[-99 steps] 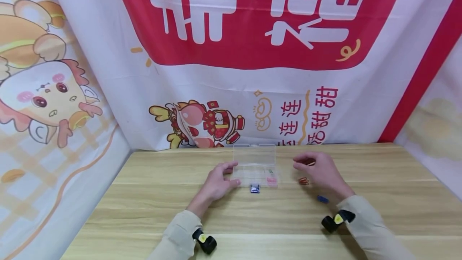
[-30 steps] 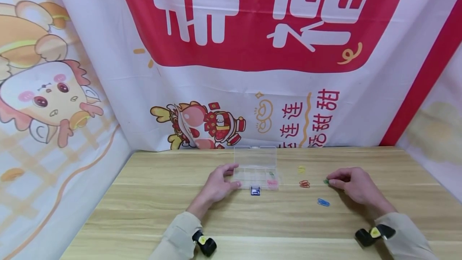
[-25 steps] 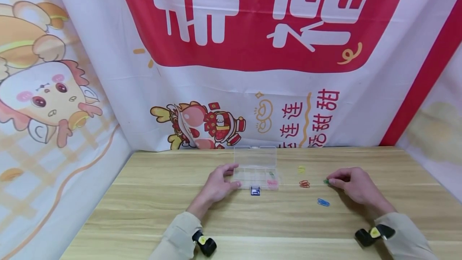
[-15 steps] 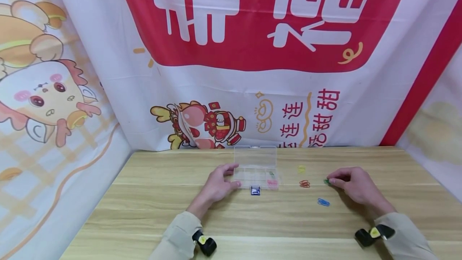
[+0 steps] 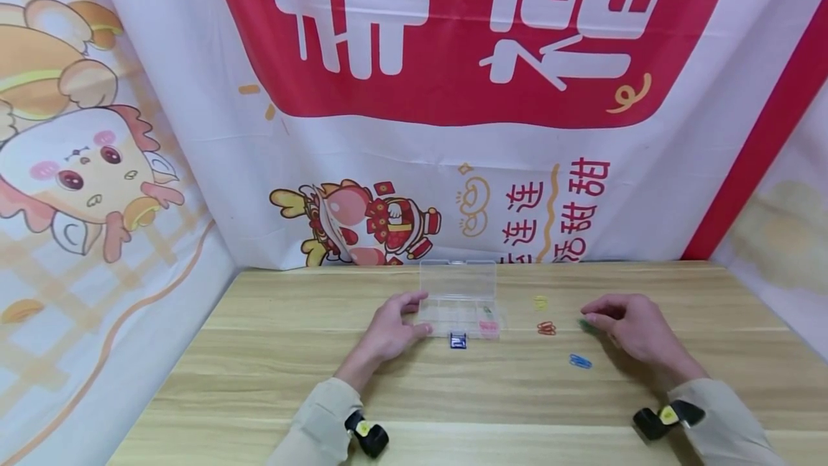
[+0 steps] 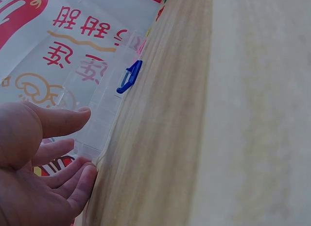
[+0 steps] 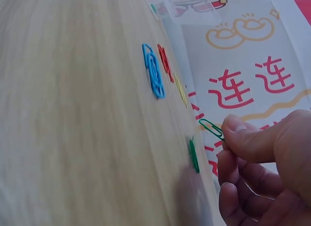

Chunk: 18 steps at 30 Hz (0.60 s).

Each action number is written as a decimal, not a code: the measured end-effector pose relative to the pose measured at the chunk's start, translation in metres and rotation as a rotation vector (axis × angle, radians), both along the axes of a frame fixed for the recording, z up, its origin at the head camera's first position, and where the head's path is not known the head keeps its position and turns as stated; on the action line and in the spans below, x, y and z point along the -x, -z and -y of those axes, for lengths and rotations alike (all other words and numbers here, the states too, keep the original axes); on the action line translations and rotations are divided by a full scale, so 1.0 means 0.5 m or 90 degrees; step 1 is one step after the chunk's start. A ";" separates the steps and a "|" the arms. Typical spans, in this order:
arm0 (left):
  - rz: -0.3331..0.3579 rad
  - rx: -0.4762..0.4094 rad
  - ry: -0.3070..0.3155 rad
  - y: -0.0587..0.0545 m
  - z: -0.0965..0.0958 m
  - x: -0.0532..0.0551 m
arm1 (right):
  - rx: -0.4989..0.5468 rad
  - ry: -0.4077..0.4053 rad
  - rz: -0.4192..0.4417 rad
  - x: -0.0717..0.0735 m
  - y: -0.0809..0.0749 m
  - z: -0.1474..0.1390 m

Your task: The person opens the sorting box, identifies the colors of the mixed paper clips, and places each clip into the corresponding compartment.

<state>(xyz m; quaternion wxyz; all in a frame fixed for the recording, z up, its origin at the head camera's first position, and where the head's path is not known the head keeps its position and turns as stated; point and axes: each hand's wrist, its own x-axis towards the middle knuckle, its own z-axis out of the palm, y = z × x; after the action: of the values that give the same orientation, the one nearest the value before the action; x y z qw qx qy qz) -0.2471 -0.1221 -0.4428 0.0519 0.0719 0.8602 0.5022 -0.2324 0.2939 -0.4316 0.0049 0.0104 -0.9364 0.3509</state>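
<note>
My left hand (image 5: 391,329) rests at the left end of a clear plastic compartment box (image 5: 443,333) with its lid raised; thumb and fingers lie spread along that end. A blue latch (image 5: 458,341) hangs at the box's front. Pink paperclips (image 5: 488,326) and a green paperclip (image 5: 487,311) lie in right-hand compartments. To the right, my right hand (image 5: 637,326) pinches a green paperclip (image 7: 212,129) between thumb and index finger, above the table. More green paperclips (image 7: 194,155) lie just below it.
Red paperclips (image 5: 546,328), yellow paperclips (image 5: 540,303) and blue paperclips (image 5: 580,361) lie in separate groups between the box and my right hand. A printed cloth (image 5: 388,142) hangs behind the wooden table (image 5: 310,308).
My right hand moved rightward from the yellow paperclips to the green ones, and has now lifted one green paperclip slightly. My left hand has stayed at the box.
</note>
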 end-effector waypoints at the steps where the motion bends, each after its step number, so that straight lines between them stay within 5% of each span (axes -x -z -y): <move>1: 0.001 0.001 -0.001 -0.001 0.000 0.000 | -0.003 -0.007 -0.010 0.000 -0.001 0.003; 18: 0.002 0.003 -0.004 0.000 0.001 0.001 | 0.035 -0.051 -0.103 0.019 -0.015 0.121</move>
<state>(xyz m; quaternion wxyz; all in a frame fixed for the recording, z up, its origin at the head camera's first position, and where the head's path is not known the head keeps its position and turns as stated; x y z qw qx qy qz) -0.2474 -0.1224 -0.4430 0.0516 0.0686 0.8616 0.5003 -0.2419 0.2335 -0.4243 0.0664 0.0761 -0.9218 0.3742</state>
